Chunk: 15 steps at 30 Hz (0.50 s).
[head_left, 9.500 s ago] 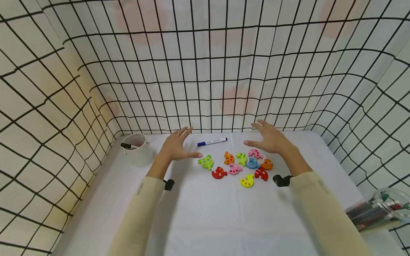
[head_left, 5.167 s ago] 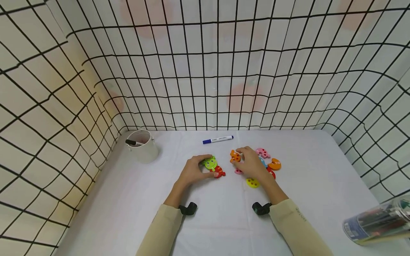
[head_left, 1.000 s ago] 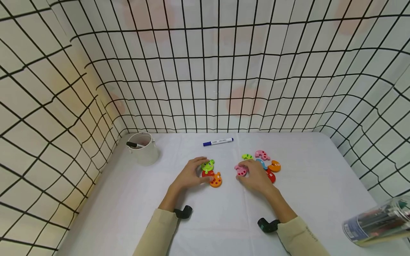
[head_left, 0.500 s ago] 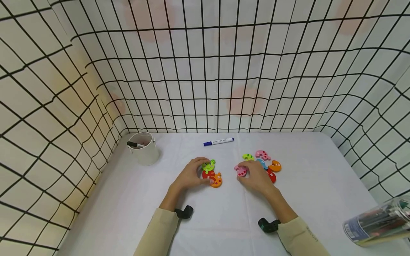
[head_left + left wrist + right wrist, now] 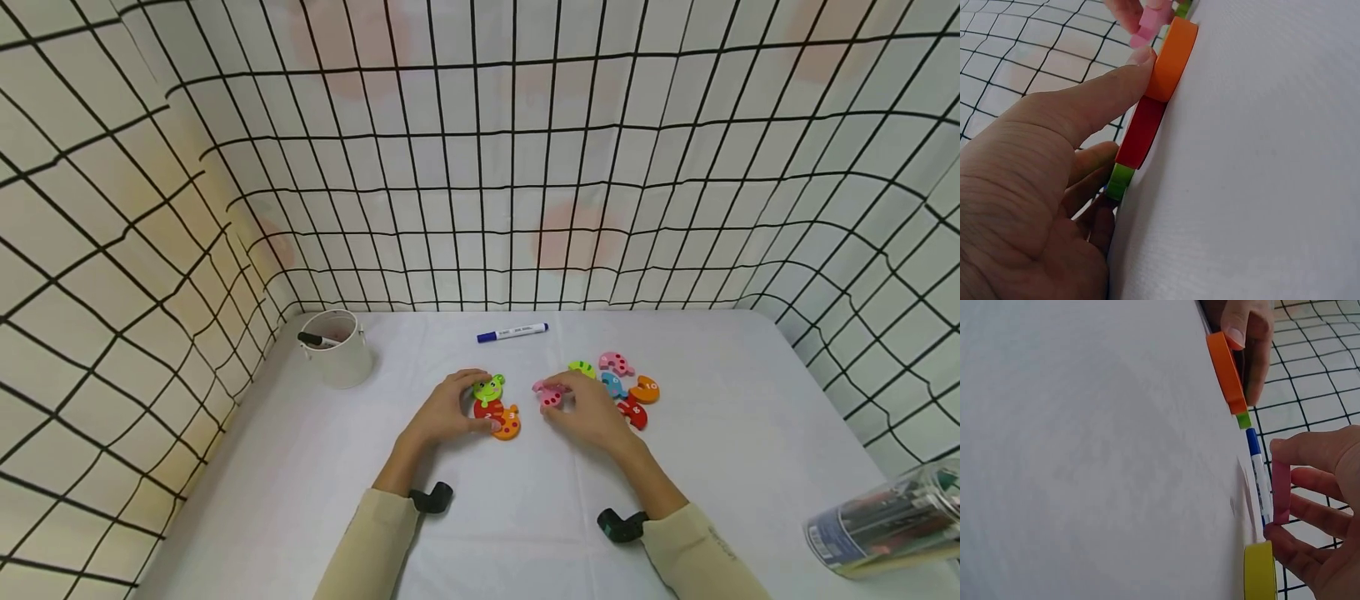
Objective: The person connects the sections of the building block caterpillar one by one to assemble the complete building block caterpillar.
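Three puzzle pieces lie joined on the white table: a green smiling head [image 5: 488,390], a red piece [image 5: 487,410] and an orange spotted piece [image 5: 508,423]. My left hand [image 5: 441,410] holds this row, thumb at the orange and red edge, fingers round the green head's side. My right hand [image 5: 596,417] pinches a pink spotted piece [image 5: 551,396] between thumb and fingertips, to the right of the row and apart from it. In the right wrist view the pink piece [image 5: 1280,494] stands edge-on, raised off the cloth. A yellow piece [image 5: 1259,572] lies below that hand, hidden in the head view.
Beyond my right hand lie more pieces: green [image 5: 581,367], pink [image 5: 616,363], blue [image 5: 612,384], orange [image 5: 644,390] and red [image 5: 633,412]. A marker [image 5: 513,332] lies behind. A white bucket [image 5: 337,367] stands left, a jar of pens [image 5: 862,525] right. Black wire mesh [image 5: 510,183] encloses the table.
The red, then the orange piece have joined the green head under my left hand. Over the last half second my right hand has moved the pink piece left; the left hand stays put.
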Each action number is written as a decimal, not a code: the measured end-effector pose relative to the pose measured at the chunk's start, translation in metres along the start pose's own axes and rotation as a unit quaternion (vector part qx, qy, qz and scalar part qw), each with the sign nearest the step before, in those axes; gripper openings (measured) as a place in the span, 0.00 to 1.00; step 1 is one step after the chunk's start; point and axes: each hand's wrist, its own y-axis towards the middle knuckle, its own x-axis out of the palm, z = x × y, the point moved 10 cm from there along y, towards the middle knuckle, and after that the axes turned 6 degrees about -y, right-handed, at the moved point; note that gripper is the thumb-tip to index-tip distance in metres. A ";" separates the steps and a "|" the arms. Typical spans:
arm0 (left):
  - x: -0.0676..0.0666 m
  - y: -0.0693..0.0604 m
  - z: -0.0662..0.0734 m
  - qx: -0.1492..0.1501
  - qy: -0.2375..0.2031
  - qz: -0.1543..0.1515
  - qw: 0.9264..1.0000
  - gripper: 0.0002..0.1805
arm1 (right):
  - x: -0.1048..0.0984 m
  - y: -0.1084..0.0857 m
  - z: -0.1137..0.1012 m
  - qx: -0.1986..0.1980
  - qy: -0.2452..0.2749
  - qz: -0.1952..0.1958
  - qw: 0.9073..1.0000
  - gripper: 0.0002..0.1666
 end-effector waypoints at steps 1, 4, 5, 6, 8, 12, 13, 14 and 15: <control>0.000 0.000 0.000 -0.002 0.000 -0.001 1.000 0.42 | 0.002 0.001 -0.001 -0.004 -0.002 -0.003 1.000 0.25; 0.000 0.001 -0.001 -0.005 0.001 -0.002 1.000 0.42 | 0.007 0.003 -0.007 -0.017 -0.001 -0.015 1.000 0.25; 0.000 0.001 -0.001 -0.006 0.000 -0.003 1.000 0.42 | 0.008 0.004 -0.010 -0.022 -0.001 -0.019 1.000 0.25; 0.000 0.001 -0.001 -0.006 0.000 -0.002 1.000 0.42 | 0.010 0.004 -0.013 -0.027 0.000 -0.024 0.999 0.25; 0.000 0.001 -0.002 -0.011 0.000 -0.003 1.000 0.42 | 0.012 0.005 -0.018 -0.036 0.003 -0.037 0.999 0.25; 0.000 0.000 -0.003 -0.014 -0.004 -0.004 1.000 0.41 | 0.018 0.007 -0.028 -0.050 0.008 -0.057 0.997 0.25; 0.000 0.000 -0.003 -0.013 -0.004 -0.004 1.000 0.41 | 0.019 0.007 -0.029 -0.054 0.008 -0.062 0.997 0.25; 0.000 0.000 -0.003 -0.011 -0.004 -0.004 1.000 0.41 | 0.021 0.007 -0.031 -0.058 0.009 -0.064 0.996 0.25; 0.000 0.000 -0.002 -0.007 -0.005 -0.003 1.000 0.41 | 0.022 0.007 -0.032 -0.061 0.010 -0.068 0.996 0.25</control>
